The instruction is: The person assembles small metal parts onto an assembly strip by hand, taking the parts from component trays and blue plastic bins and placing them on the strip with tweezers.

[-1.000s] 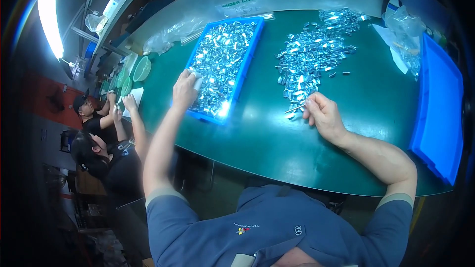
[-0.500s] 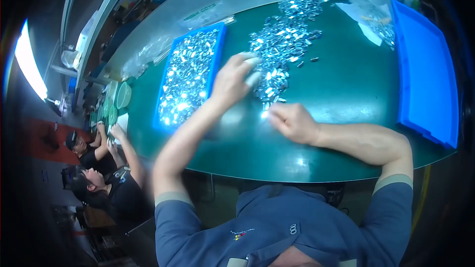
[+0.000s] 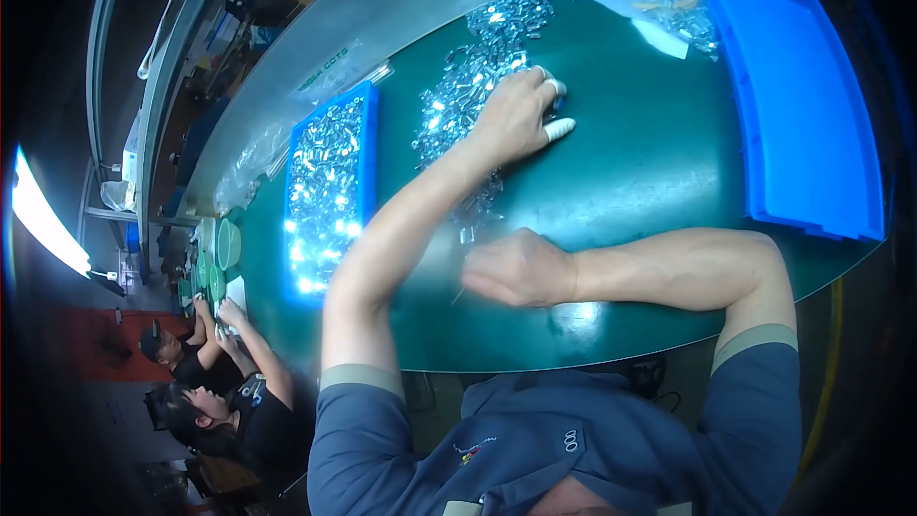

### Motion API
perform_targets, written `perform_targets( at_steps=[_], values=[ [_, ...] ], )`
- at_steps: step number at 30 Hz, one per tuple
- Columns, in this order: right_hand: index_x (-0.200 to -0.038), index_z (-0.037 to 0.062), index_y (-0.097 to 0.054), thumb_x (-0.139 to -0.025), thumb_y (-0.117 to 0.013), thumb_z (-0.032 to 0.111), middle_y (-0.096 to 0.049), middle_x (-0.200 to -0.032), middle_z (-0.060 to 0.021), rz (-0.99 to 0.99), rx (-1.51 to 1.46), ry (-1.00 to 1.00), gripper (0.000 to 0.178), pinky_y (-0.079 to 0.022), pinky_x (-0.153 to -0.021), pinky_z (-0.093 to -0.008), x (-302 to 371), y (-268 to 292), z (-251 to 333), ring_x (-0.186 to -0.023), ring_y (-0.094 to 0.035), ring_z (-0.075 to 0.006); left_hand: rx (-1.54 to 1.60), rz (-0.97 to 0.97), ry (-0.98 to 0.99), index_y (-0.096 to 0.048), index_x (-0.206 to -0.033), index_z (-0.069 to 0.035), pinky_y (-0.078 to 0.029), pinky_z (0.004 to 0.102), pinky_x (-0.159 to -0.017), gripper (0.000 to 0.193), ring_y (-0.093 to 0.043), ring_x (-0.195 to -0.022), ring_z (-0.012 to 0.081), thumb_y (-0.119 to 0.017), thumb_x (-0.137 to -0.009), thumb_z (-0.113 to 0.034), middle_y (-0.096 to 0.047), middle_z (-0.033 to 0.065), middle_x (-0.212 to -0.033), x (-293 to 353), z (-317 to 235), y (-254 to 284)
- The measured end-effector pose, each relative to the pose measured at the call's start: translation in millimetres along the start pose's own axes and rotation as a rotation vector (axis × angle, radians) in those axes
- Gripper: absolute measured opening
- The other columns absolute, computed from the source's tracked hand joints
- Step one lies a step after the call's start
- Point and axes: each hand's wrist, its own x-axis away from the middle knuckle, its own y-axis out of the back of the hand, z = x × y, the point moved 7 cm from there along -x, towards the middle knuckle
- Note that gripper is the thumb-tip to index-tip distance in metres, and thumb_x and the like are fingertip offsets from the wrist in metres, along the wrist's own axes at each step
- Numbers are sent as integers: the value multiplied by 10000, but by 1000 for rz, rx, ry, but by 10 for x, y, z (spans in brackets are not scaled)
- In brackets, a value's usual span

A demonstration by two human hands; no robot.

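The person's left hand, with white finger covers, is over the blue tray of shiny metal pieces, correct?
Not quite: the left hand, with white finger covers, is at the edge of the loose pile of shiny metal pieces on the green table, not over the blue tray, as the head view shows.

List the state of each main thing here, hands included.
Left hand: thumb spread, at the metal pieces
Right hand: closed on a thin rod, blurred
Metal pieces: heaped loose on the green bench
Left blue tray: filled with metal pieces
Right blue tray: resting on the bench
Overhead light: on
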Motion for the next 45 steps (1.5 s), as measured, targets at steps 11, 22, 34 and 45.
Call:
perform_targets(
  at_steps=[11, 22, 34, 45],
  values=[
    [-865, 49, -576, -993, -610, 185, -614, -745, -116, -33, -45, -80, 189, -510, -600, -440, -28, 50, 16, -683, -657, -323, -11, 10, -72, -678, -1044, -72, -512, 429, -925, 202, -639, -1041, 330, -731, -853, -105, -662, 104, -1089, 844, -81, 364],
    [-1046, 33, -659, -1016, -614, 143, -744, -943, -76, -610, -468, -694, 123, -518, -629, -280, -203, 807, -1063, -813, -702, -137, 285, -271, 643, -711, -1160, -12, -550, 374, -859, 313, -717, -962, 280, -756, -906, -190, -732, 174, -1081, 900, 1721, 580],
    [-1104, -17, -675, -936, -698, 109, -768, -951, -103, -933, 388, -848, 211, -536, -689, -265, -364, 2923, -2805, -844, -723, -149, 410, -148, 719, -626, -1335, 16, -528, 335, -930, 457, -700, -1014, 228, -697, -975, -257, -730, 168, -1170, -100, 2419, 124],
    [-978, 29, -746, -889, -672, 137, -734, -964, -210, -288, 1236, -742, 159, -546, -845, -481, -687, 3056, -2906, -905, -692, -413, 329, -201, 619, -663, -1303, -32, -486, 442, -1035, 464, -632, -1194, 374, -693, -930, -305, -675, 203, -1258, -321, 2518, 60]
  ],
)
